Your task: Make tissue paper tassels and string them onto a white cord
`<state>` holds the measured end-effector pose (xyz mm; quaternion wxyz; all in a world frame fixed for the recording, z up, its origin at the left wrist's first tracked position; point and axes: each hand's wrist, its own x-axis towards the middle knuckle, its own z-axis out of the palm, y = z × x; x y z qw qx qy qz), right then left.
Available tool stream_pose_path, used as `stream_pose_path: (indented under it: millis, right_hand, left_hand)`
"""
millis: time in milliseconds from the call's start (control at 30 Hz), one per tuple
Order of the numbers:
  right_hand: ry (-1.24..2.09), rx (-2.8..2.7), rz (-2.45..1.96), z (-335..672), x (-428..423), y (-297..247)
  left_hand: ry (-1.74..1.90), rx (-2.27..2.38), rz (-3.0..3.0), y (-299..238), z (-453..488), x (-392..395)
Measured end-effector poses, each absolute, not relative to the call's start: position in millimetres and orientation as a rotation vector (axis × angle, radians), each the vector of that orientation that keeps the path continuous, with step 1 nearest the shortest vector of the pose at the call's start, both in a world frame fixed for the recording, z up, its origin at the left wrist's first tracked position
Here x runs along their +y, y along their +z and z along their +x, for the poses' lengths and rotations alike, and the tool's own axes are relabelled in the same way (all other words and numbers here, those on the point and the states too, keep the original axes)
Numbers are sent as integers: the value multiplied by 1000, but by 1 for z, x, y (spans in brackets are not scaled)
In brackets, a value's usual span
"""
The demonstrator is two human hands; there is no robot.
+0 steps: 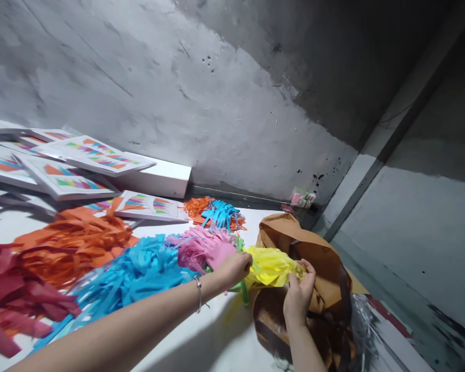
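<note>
The yellow tissue bundle (pixel 273 266) is situated right of centre, in the lower half of the frame. The right hand (pixel 301 292) pinches its right end between thumb and fingers. The left hand (pixel 238 267) is curled at its left end; whether it grips strips cannot be determined. Blue strips (pixel 139 271) lie lower left of centre.

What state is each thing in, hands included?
Yellow strips: bunched, held at both ends
Left hand: curled closed
Right hand: pinching
Pink strips: heaped
Large blue bundle: spread loosely
Red strips: loose, tangled
Brown sheeting: crumpled
White printed packs: overlapping, some tilted
Bracelet: worn
</note>
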<state>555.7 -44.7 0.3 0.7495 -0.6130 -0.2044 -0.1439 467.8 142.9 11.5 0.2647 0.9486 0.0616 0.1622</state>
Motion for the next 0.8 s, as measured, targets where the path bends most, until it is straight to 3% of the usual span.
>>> stream_pose_path:
  millis: [267,433,800]
  right_hand:
    - [-280,-471,-1393,553,-44,4]
    - [-323,-502,-1427,538,-39,8]
    - [-839,-98,-1169,568,-162,65]
  left_hand:
    - [585,67,2509,15,440,100]
    - [497,109,2448,13,452,82]
    - [488,514,2060,37,471,177]
